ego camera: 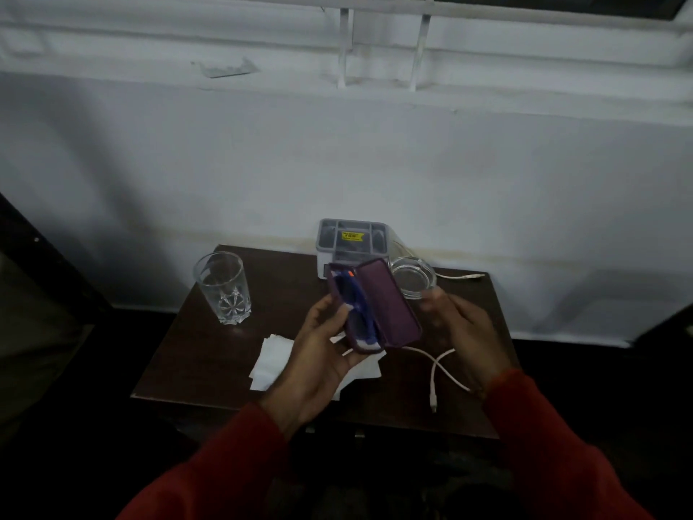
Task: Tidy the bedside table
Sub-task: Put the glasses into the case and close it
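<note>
Centrally, a dark wooden bedside table [210, 350] stands against a pale wall, seen from above over two red sleeves. At its rear edge sits a grey organiser box [350, 243] with several compartments and a yellow sticker; what lies in the compartments is too dim to make out. Left of centre stands a tall drinking glass [222, 287], upright and apparently empty. Just right of the organiser lies a shallow glass dish [412, 281], also apparently empty. White tissues [273, 362] lie crumpled near the front, partly under the left hand; a white charging cable [440, 365] loops across the right side, its plug near the front edge.

Step in hand, as judged: stowing spectacles. The left hand [318, 354] grips an open purple spectacle case [375, 305] from below, held above the table's middle — not resting on it. Blue-framed glasses [354, 313] lie in the lower half, the lid tilted up to the right. The right hand [457, 317] hovers just beside the lid, blurred, fingers loosely curled and holding nothing that can be seen.

Next move, as judged: press the lid closed with the glasses seated flat, then set the case down — perhaps by the organiser. Tissues, cable and glass remain untidied.
</note>
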`<state>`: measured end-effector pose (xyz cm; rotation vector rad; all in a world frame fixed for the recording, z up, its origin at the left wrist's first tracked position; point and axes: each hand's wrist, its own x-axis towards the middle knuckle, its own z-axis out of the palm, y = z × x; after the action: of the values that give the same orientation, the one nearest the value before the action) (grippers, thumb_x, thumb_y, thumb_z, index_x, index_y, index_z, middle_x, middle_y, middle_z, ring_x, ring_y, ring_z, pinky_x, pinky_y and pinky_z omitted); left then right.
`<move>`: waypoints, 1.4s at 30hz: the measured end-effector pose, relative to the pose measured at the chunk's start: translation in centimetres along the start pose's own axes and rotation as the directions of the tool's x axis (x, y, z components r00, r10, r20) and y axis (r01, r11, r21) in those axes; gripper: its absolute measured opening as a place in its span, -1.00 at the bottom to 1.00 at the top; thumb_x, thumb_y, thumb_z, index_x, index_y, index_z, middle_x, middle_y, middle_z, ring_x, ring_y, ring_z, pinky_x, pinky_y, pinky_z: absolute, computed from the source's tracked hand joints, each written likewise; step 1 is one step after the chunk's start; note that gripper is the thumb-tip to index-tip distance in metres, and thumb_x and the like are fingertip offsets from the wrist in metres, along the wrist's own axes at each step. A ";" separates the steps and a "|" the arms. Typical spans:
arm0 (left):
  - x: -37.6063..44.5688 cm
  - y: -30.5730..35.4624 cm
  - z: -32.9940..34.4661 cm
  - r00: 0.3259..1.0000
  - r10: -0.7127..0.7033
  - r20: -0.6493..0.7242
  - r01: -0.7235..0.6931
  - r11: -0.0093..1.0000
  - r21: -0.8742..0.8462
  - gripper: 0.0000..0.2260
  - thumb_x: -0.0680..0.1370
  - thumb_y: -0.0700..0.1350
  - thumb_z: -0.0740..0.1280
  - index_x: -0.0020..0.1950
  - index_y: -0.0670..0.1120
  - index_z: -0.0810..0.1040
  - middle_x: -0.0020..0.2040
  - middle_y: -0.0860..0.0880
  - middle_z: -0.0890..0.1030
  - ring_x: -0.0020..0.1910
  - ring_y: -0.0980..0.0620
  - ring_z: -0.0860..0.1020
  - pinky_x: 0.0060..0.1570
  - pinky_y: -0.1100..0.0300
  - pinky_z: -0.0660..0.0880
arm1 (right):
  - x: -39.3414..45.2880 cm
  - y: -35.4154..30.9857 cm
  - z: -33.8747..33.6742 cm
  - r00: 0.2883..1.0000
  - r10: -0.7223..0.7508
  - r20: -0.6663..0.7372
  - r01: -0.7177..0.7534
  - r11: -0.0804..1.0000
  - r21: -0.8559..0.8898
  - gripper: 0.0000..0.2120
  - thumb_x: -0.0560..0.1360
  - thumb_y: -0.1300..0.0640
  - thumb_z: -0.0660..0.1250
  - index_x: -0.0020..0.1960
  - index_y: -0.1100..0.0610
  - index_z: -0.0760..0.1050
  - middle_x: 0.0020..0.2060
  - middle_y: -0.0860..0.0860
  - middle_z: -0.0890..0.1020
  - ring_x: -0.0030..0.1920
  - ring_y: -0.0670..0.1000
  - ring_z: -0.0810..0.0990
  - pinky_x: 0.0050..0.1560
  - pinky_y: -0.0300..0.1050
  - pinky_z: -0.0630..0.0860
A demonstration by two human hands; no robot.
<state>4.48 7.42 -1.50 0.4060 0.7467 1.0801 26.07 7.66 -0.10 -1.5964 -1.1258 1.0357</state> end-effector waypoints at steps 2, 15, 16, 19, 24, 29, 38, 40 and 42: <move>0.0 -0.6 0.2 1.000 -0.006 0.016 0.005 0.998 0.065 -0.60 0.57 -0.20 0.37 0.39 0.01 0.48 0.34 -0.20 0.58 0.17 -0.26 0.65 -0.01 -0.14 0.64 | -0.8 -0.9 1.8 0.991 -0.007 0.131 -0.029 0.963 0.267 -0.77 0.61 0.00 0.30 0.13 0.06 0.67 0.03 0.06 0.74 0.09 0.11 0.71 0.07 0.07 0.64; 0.1 -0.6 -1.2 0.996 0.087 -0.001 -0.086 0.982 0.169 -0.54 0.41 -0.19 0.53 0.26 0.02 0.49 0.11 -0.21 0.71 0.09 -0.22 0.70 -0.09 -0.10 0.65 | -2.3 -1.8 6.4 0.938 -0.298 0.178 0.252 0.938 0.239 -0.68 0.48 0.45 0.36 0.19 0.23 0.49 -0.03 0.12 0.65 0.00 -0.10 0.63 0.11 -0.25 0.54; 0.1 -0.7 -1.5 0.997 0.078 -0.014 -0.075 0.986 0.149 -0.54 0.42 -0.20 0.53 0.25 0.01 0.49 0.13 -0.22 0.70 0.11 -0.24 0.69 -0.07 -0.12 0.65 | -2.3 -1.8 6.6 0.933 -0.306 0.188 0.257 0.935 0.244 -0.70 0.48 0.46 0.35 0.17 0.24 0.49 -0.01 0.14 0.65 0.01 -0.10 0.64 0.12 -0.24 0.54; 0.1 -0.5 -2.0 0.999 0.045 -0.026 -0.042 0.992 0.121 -0.54 0.44 -0.21 0.53 0.28 0.02 0.49 0.18 -0.21 0.68 0.15 -0.24 0.67 -0.03 -0.16 0.63 | -1.9 -1.7 6.7 0.918 -0.334 0.216 0.278 0.927 0.252 -0.70 0.48 0.47 0.34 0.17 0.24 0.48 0.01 0.21 0.65 0.05 -0.04 0.64 0.14 -0.20 0.54; 1.5 1.1 -1.4 0.990 0.078 -0.119 -0.060 0.987 0.149 -0.51 0.48 -0.20 0.47 0.39 -0.07 0.46 0.20 -0.19 0.69 0.04 -0.11 0.71 -0.09 0.01 0.65 | -2.0 -1.3 7.0 0.913 -0.365 0.180 0.341 0.928 0.148 -0.61 0.47 0.48 0.34 0.23 0.20 0.50 0.04 0.12 0.67 0.12 -0.01 0.65 0.24 -0.16 0.53; 3.0 1.6 -0.6 0.979 0.061 -0.195 -0.050 0.997 0.062 -0.59 0.60 -0.30 0.32 0.45 -0.29 0.40 0.30 -0.36 0.57 0.11 -0.22 0.64 -0.02 0.01 0.68 | -1.2 0.2 7.4 0.905 -0.402 0.138 0.418 0.901 -0.118 -0.65 0.48 0.25 0.45 0.25 0.12 0.57 0.15 -0.05 0.62 0.17 -0.10 0.58 0.22 -0.14 0.51; 4.3 -0.3 0.3 0.975 0.020 -0.222 0.017 0.986 0.164 -0.67 0.65 -0.31 0.25 0.42 -0.28 0.41 0.26 -0.37 0.59 0.23 -0.30 0.61 0.16 -0.04 0.59 | 2.6 2.2 7.9 0.897 -0.441 0.007 0.421 0.851 -0.314 -0.70 0.37 0.44 0.42 0.08 0.24 0.62 0.01 0.09 0.63 0.05 0.07 0.60 0.12 -0.03 0.55; 4.2 -0.1 0.1 0.972 -0.001 -0.234 0.044 0.983 0.180 -0.71 0.66 -0.27 0.24 0.38 -0.28 0.46 0.25 -0.34 0.59 0.18 -0.26 0.63 0.09 0.01 0.62 | 3.1 2.5 7.9 0.876 -0.482 0.012 0.450 0.809 -0.377 -0.72 0.36 0.45 0.43 0.04 0.25 0.61 -0.01 0.12 0.63 0.02 0.07 0.59 0.07 -0.14 0.51; 4.1 0.0 -0.1 0.965 -0.015 -0.260 0.065 0.980 0.186 -0.73 0.67 -0.24 0.24 0.36 -0.27 0.48 0.27 -0.31 0.57 0.16 -0.25 0.63 0.03 0.02 0.63 | 3.6 2.7 8.0 0.870 -0.492 0.033 0.461 0.788 -0.408 -0.74 0.35 0.46 0.42 0.02 0.27 0.60 -0.02 0.15 0.63 0.01 0.08 0.58 0.06 -0.19 0.47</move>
<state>5.52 11.11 -2.98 0.4172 1.0931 1.0364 19.92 12.20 -5.12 -1.5160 -1.6648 0.4135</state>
